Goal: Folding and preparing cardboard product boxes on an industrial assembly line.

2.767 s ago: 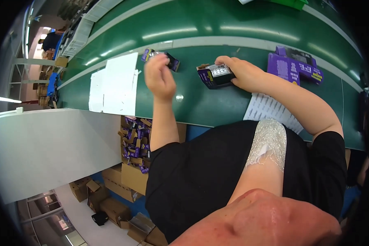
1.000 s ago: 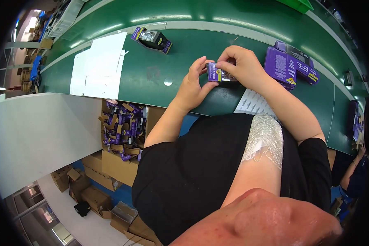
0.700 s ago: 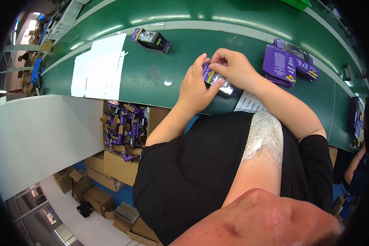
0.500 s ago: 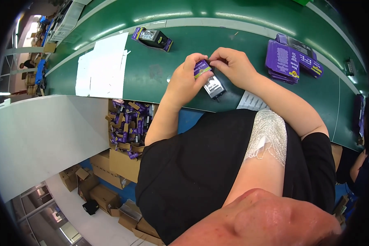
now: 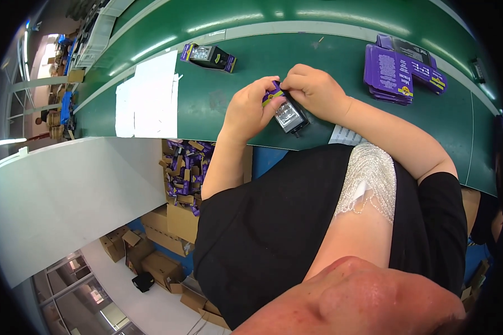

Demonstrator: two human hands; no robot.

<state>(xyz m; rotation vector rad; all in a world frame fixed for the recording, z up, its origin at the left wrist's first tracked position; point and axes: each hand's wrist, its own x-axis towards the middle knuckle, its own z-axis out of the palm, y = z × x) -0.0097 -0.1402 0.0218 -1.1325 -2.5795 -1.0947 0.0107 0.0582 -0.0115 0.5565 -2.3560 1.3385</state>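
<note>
Just in front of me is a small lamp (image 5: pixel 289 117) with a clear ribbed lens and a black housing, its far end inside a purple and yellow card sleeve (image 5: pixel 273 96). My left hand (image 5: pixel 250 109) is closed round the sleeve's left side, the thumb lying across its front near the lens. The fingertips of my right hand (image 5: pixel 317 94) are pinched at the sleeve's far right corner; exactly what they grip is hidden. Farther left on the bench lies a similar lamp in a purple and black package (image 5: pixel 208 57).
Flat purple cartons (image 5: pixel 387 75) are stacked at the right of the green bench (image 5: pixel 318 47). White sheets (image 5: pixel 147 100) lie at the left, and a printed sheet (image 5: pixel 345 135) rests at the near edge. Below stands a cardboard box (image 5: pixel 183 220) full of purple packages.
The purple sleeve and lamp have turned slightly in my hands, and more of the lens shows. My right fingers have bunched closer at the sleeve's far end. The whole view has shifted a little.
</note>
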